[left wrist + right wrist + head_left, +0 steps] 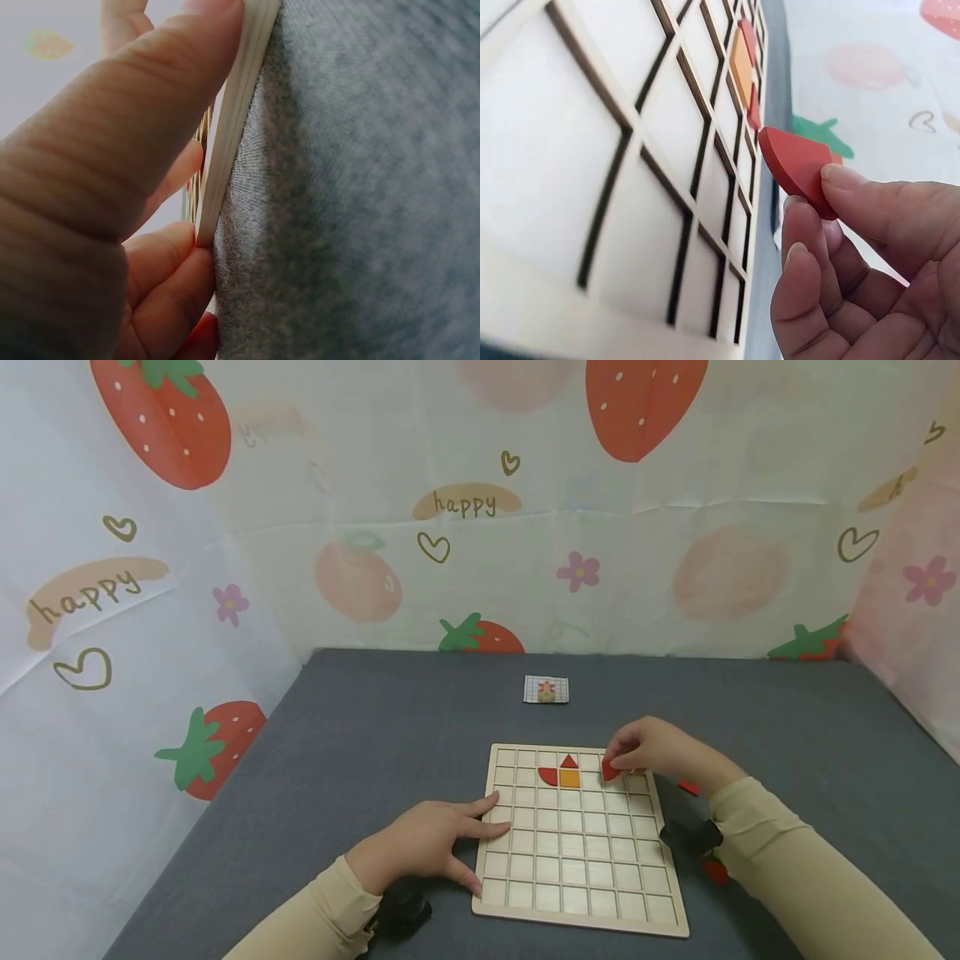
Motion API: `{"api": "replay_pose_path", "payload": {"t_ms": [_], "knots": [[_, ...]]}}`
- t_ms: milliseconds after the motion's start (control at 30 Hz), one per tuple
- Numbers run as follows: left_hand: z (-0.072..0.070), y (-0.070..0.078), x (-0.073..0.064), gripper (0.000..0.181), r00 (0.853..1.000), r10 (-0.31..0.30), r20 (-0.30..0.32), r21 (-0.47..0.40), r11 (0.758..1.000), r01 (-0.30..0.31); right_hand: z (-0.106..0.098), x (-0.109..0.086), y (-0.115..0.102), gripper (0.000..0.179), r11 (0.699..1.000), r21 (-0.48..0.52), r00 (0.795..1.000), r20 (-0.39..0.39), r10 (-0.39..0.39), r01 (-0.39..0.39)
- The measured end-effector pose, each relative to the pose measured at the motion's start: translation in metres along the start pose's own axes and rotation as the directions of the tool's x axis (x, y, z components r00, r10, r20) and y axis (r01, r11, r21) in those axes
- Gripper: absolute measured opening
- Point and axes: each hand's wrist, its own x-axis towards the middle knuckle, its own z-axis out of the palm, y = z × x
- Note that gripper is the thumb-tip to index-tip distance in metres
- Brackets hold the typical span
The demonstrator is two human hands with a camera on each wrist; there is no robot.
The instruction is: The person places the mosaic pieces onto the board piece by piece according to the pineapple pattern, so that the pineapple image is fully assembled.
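A wooden grid board [546, 842] lies on the dark cloth. My left hand [423, 839] rests at its left side, fingers spread over the edge and thumb by the near left corner; the left wrist view shows the thumb [150, 97] along the board's side. Between thumb and fingers my right hand [667, 752] pinches a red quarter-circle piece [799, 165], held tilted over the upper right cells. Near the top row, a red triangle [569, 762] sits above an orange square [570, 778]. Left of the square lies another red quarter-circle piece [548, 776].
Behind the board lies a small pattern card [547, 689] with a coloured figure on a grid. Right of the board, a red piece [688, 787] and more pieces [716, 870] lie partly hidden by the right arm. A strawberry-print curtain [480, 568] closes off the table's back.
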Motion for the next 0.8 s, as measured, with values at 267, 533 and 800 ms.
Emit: {"api": "replay_pose_path", "payload": {"t_ms": [267, 533, 800], "knots": [[-0.002, 0.002, 0.000, 0.081, 1.000, -0.004, 0.009, -0.006, 1.000, 0.004, 0.013, 0.008, -0.005, 0.006, 1.000, -0.012, 1.000, -0.001, 0.000, 0.000], [-0.004, 0.003, 0.000, 0.081, 1.000, -0.012, 0.009, -0.009, 1.000, 0.012, 0.021, 0.016, -0.006, 0.006, 1.000, -0.020, 1.000, -0.008, 0.008, -0.008], [-0.003, 0.004, -0.001, 0.080, 1.000, -0.006, 0.010, -0.010, 1.000, 0.007, 0.025, 0.018, -0.006, 0.009, 0.998, 0.014, 0.998, -0.026, 0.059, -0.059]]}}
